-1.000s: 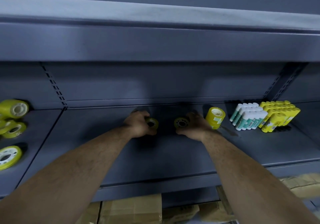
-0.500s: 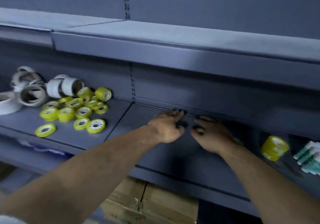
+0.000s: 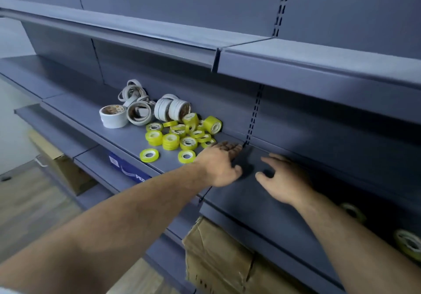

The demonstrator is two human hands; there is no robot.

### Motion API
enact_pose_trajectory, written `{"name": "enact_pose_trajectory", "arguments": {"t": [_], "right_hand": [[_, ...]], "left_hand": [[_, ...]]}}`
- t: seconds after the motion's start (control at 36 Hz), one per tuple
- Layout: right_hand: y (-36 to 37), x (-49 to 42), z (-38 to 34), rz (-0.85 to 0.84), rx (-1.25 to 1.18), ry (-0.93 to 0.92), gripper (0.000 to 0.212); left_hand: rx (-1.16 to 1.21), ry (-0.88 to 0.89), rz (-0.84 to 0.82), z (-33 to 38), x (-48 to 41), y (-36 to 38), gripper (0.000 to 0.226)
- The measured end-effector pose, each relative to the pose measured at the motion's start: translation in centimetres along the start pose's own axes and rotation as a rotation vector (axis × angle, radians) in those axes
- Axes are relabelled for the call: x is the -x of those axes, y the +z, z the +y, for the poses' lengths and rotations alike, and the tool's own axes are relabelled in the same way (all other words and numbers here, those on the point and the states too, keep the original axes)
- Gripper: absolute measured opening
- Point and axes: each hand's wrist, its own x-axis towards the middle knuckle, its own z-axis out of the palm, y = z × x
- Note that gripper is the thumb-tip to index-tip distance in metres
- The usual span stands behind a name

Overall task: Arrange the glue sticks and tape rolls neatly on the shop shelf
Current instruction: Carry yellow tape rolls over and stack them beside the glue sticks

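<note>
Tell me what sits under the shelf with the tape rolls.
Below the shelf a brown cardboard box shows, plus a blue box further left. The shelf covers their tops; what they hold cannot be seen.

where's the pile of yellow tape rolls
In the head view, the yellow tape rolls sit left of centre on the shelf, just right of the white tape rolls and left of the left hand.

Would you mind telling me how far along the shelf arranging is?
Done: nothing looks neatly arranged. In hand: nothing; the left hand and right hand are open over the shelf. Remaining: the jumbled yellow tape rolls and white tape rolls.
</note>
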Motion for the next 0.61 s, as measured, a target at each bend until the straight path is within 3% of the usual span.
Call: {"name": "enact_pose_trajectory", "arguments": {"t": [0.44, 0.61], "right_hand": [[6.7, -7.1, -17.6, -0.003, 0.009, 0.011, 0.055], [6.9, -8.2, -20.2, -0.052, 0.06, 0.037, 0.058]], "left_hand": [[-0.028, 0.008, -0.065, -22.2, -0.3, -2.7, 0.074], [-0.04, 0.024, -0.081, -26.2, -1.2, -3.1, 0.078]]}}
